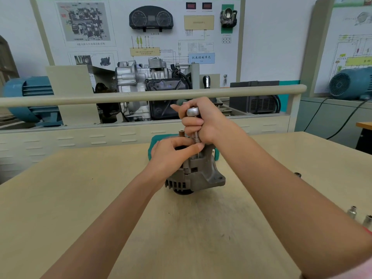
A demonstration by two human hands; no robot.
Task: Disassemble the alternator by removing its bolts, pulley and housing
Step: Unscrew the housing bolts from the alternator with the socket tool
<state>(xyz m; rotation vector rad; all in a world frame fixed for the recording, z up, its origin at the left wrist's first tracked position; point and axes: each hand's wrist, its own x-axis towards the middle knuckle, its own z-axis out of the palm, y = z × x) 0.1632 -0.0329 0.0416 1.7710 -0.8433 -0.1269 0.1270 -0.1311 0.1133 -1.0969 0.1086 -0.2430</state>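
We are observing the right hand (203, 119) wrapping its fingers round the upper shaft of a socket driver (194, 125), whose rounded metal head is showing above the fist, and we are noting the tool standing close to upright. The left hand (171, 154) is resting on top of the alternator (193, 174), its fingers curling over the upper end and its fingertips pinching at the lower shaft of the driver, apparently guiding it. We are judging the step in hand to be the bolt-removal stage: the tip is reaching down into the housing near its right upper edge, though the bolt itself is hiding behind the fingers and we cannot confirm engagement. The next move, in our assessment, is calling for the tool to be kept square on the fastener while it is turned, with the left hand bracing the body against rotation. The alternator is standing on end on the wooden workbench (100, 198), directly beneath both hands, pulley end apparently facing down and its mounting lug pointing toward the right. A green case (154, 143) is lying just behind it. Two loose sockets (352, 212) are standing well apart at the right edge of the bench. Beyond the bench, a training rig with a gearbox (141, 81) is sitting behind a rail.
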